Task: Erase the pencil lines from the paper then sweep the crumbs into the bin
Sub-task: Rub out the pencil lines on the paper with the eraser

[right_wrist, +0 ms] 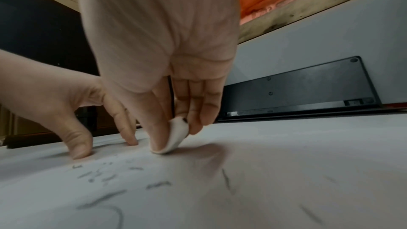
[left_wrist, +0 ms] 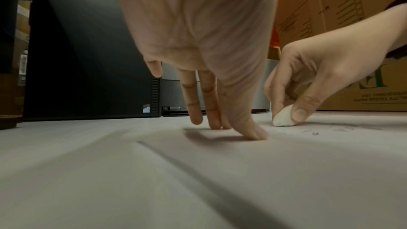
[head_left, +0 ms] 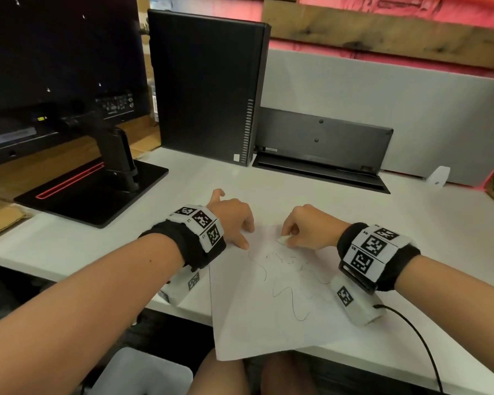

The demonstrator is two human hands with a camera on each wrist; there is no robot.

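**Eraser on the sheet, left fingertips pinning the paper**

We see our right hand [head_left: 308, 226] pinching a small white rounded eraser [head_left: 283, 239] between thumb and fingers, its lower edge touching the white sheet of paper [head_left: 268, 323] near the sheet's far end. Our left hand [head_left: 234, 220] holds nothing: its fingers are extended, with the thumb and fingertips [left_wrist: 256, 135] pressed down on the paper just beside the eraser.

The sheet lies on the white counter [head_left: 411, 223], its near corner hanging over the counter's front edge. Thin wavy pencil lines [head_left: 291, 297] cross the middle of the sheet, and short dark eraser crumbs [right_wrist: 105, 175] lie scattered on the paper close to both hands.

Behind the hands stand a black upright computer case [head_left: 208, 86], a black monitor stand [head_left: 97, 189], and a brown cardboard box [left_wrist: 352, 23] to the right. A pale grey bin [head_left: 137, 372] sits below the counter's front edge, left of the sheet.
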